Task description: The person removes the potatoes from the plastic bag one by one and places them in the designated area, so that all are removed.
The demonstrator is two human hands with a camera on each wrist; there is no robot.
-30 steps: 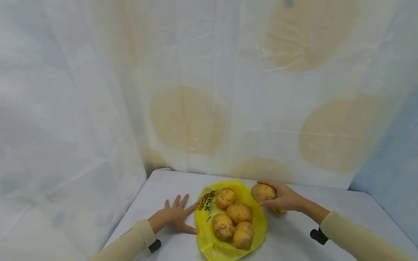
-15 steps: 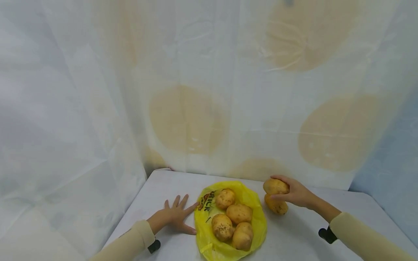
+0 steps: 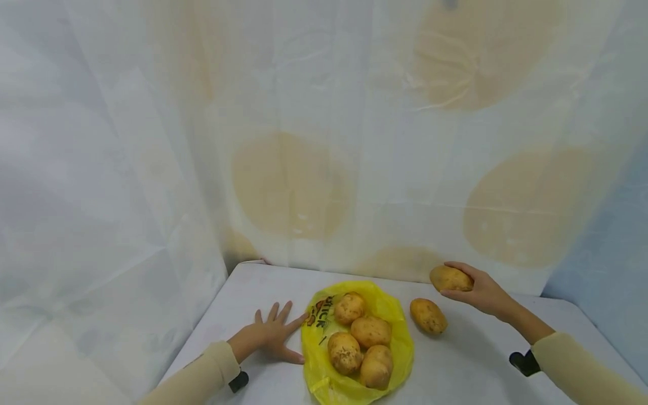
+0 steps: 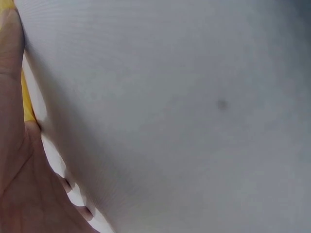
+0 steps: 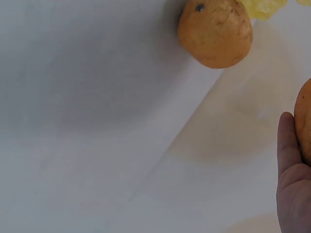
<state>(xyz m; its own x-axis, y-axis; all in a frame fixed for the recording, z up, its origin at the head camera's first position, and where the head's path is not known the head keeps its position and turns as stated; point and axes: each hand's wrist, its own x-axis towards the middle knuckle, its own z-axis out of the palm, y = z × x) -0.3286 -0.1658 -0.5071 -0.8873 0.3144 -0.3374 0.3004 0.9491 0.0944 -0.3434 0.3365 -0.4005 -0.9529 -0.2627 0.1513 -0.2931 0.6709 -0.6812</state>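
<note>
R hand (image 3: pixel 481 292) grips potato (image 3: pixel 448 278), lower rt of frame; L hand (image 3: pixel 273 336) fingers spread, at bag (image 3: pixel 401 354), btm ctr.

Held potato (image 5: pixel 304 124) cropped by edge (right wrist view).

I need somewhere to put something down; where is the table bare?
Bare table lies right of the yellow bag, nearer the person than the loose potato; another patch lies between the left hand and the table's far edge. The yellow bag is crowded with four potatoes, the left hand against its edge.
</note>
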